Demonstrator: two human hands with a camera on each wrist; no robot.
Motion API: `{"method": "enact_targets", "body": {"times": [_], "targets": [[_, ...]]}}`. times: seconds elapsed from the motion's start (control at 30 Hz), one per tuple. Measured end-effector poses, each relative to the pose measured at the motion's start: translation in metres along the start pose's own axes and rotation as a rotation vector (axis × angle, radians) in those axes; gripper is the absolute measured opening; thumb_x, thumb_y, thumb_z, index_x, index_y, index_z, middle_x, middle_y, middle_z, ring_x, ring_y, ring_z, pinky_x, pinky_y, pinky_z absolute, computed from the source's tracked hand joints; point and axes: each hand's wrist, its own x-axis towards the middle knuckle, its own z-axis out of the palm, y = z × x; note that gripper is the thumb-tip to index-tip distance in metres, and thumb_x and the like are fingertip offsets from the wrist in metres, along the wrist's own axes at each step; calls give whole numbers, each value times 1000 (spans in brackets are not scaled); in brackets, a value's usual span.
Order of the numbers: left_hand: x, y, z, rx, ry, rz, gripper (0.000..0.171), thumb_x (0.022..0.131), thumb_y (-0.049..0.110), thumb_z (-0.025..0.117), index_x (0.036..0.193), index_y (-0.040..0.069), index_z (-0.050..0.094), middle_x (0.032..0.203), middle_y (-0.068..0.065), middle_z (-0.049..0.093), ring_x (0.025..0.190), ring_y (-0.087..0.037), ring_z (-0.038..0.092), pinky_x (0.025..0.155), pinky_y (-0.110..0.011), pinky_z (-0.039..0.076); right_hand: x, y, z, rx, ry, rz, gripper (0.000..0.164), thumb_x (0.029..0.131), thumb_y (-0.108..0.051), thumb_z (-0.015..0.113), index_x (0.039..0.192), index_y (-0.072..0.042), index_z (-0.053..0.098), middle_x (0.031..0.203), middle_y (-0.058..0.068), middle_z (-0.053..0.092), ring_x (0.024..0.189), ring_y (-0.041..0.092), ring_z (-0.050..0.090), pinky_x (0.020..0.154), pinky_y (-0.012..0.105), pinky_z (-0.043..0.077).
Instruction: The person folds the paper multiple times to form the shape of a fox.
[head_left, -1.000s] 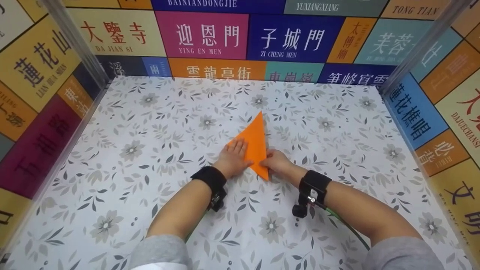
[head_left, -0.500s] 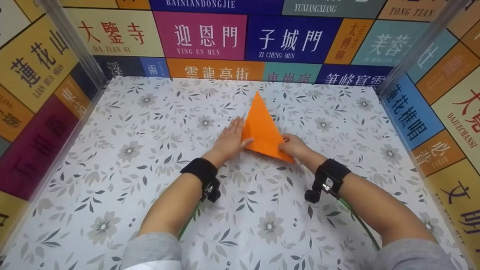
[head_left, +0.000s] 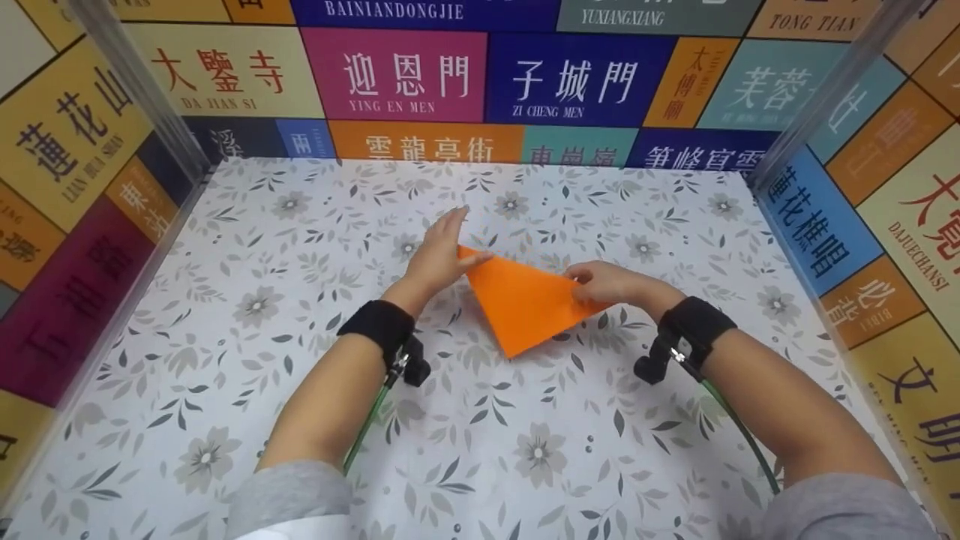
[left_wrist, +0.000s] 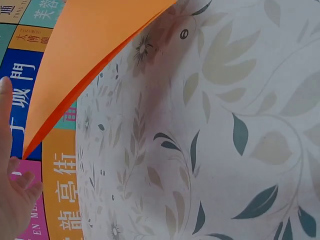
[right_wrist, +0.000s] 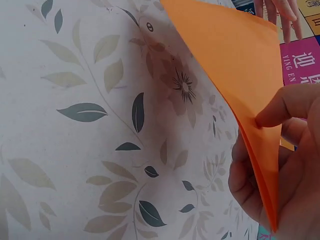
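A folded triangular sheet of orange paper [head_left: 525, 304] is held up over the table, one corner pointing toward the person in the head view. My right hand [head_left: 604, 285] pinches its right end; in the right wrist view the thumb presses one face of the paper [right_wrist: 240, 55] and the curled fingers lie behind it. At the upper left corner is my left hand [head_left: 435, 255], its fingers fairly straight and its thumb reaching over the paper's edge. The left wrist view shows the paper's tip [left_wrist: 37, 140] beside the left hand [left_wrist: 17, 200]. Its layers part slightly along one edge.
A white cloth with grey leaves and flowers [head_left: 300, 420] covers the table. Colourful panels with lettering [head_left: 405, 75] stand at the back and both sides. Both wrists wear black straps [head_left: 382, 330] with small cameras and green cables [head_left: 739, 427].
The orange triangle has turned clockwise, and its point that faced away now lies at the right. The right hand has moved right with the paper; the left hand has slid up and left.
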Motion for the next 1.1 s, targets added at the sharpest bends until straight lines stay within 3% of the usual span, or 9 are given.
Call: {"method": "enact_targets", "body": {"times": [0.13,0.27,0.37,0.63,0.87,1.1], "targets": [[-2,0,4,150,-154,64,61,90,48,63,140,16,51,137,-6,57,127,-24,51,108,-38,40,5,-1,-1,-73,-73,-35,31,87,-9,50,117,-4,59,113,14,58,95,23,55,78,27,48],[-3,-3,10,154,-242,44,38,92,37,65,122,14,67,116,-5,69,105,-23,62,95,-37,48,10,-2,-3,-138,-82,-16,31,85,-10,51,114,-6,61,110,11,59,94,23,53,81,30,44],[-3,-7,13,143,-250,16,30,91,32,65,113,12,71,112,-6,70,102,-24,62,95,-36,47,12,0,-5,-160,-65,13,29,84,-11,53,111,-6,62,102,9,59,87,22,53,77,31,45],[-7,-23,25,208,-292,-42,32,92,32,62,118,14,68,116,-7,69,107,-25,61,97,-38,46,24,21,2,-122,76,42,22,86,-19,67,100,-2,64,70,-1,55,62,15,52,59,25,44],[-13,-30,37,269,-265,-16,30,93,26,60,120,14,67,115,-8,68,106,-26,62,95,-41,48,35,36,21,-128,232,82,21,83,-20,68,95,-3,64,79,3,58,68,16,51,60,24,41],[-13,-29,45,387,-184,90,30,92,22,63,119,11,67,115,-12,64,110,-31,58,94,-46,47,38,41,31,-142,331,65,21,83,-19,65,97,-3,64,92,11,63,78,24,54,66,27,43]]}}
